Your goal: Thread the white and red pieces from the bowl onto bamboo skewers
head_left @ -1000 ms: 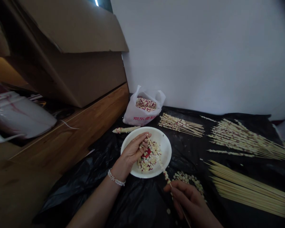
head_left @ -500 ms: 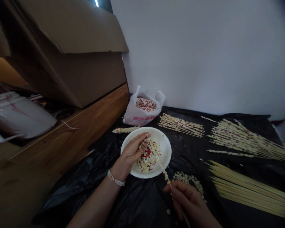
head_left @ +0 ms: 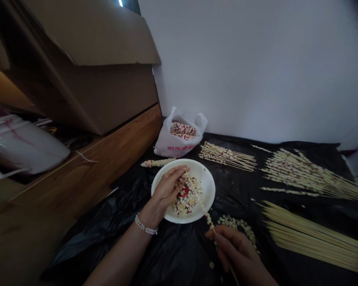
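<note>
My right hand (head_left: pixel 237 248) pinches a bamboo skewer (head_left: pixel 232 270) threaded with pale and dark-red corn kernels (head_left: pixel 209 219). The skewer slants up and left across the rim of a white bowl (head_left: pixel 208 192). At its tip, my left hand (head_left: pixel 168 186) is closed above the bowl, thumb and index finger together, with kernels partly visible in the curled fingers. Loose corn kernels (head_left: pixel 186 207) lie in the bowl around a small red patch. Beside my right hand, more pale kernels (head_left: pixel 231 222) are scattered on black plastic sheeting (head_left: pixel 179 254).
A white plastic bag (head_left: pixel 170 145) holding speckled corn cobs stands behind the bowl, near a partly stripped cob (head_left: pixel 158 163). Threaded skewers lie in a small bundle (head_left: pixel 223 155) and a larger pile (head_left: pixel 298 172). Bare skewers (head_left: pixel 313 238) lie right; a cardboard box (head_left: pixel 107 91) stands left.
Almost nothing differs. Both hands keep their places on and at the skewer, with only a very slight shift of the fingers at its tip.
</note>
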`<state>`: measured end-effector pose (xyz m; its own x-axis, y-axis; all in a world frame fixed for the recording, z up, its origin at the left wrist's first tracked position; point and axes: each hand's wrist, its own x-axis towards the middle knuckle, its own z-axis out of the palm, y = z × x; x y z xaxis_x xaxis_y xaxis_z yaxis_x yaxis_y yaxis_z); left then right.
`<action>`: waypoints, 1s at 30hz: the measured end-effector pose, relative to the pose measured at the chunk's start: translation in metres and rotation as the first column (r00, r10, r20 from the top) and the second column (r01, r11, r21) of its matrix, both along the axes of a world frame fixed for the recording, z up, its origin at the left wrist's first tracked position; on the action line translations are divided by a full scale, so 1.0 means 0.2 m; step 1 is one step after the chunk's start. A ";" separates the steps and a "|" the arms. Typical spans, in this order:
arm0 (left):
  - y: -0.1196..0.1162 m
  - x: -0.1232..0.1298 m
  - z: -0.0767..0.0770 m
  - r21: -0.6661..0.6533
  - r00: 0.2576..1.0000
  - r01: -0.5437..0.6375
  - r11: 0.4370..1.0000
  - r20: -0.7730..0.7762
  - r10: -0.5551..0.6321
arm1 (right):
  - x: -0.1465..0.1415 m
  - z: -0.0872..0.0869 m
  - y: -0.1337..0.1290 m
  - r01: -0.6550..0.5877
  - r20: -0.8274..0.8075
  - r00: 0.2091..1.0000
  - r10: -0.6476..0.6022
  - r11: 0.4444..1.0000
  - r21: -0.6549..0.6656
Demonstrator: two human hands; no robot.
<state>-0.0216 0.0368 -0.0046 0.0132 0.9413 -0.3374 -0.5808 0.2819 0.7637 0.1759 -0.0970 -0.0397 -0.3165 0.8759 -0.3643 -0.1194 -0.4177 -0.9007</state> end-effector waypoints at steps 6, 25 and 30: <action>0.00 0.00 -0.01 -0.062 0.990 0.078 0.995 0.123 -0.070 | 0.01 -0.03 0.01 0.011 -0.017 1.000 -0.011 1.000 0.013; 0.01 -0.02 0.00 0.007 0.992 0.108 0.994 0.059 -0.109 | -0.01 -0.03 -0.01 0.005 -0.036 0.999 -0.004 1.000 0.008; 0.00 -0.01 0.01 0.001 0.993 0.120 0.993 -0.012 -0.120 | -0.01 -0.03 -0.01 0.003 -0.003 1.000 -0.003 1.000 0.028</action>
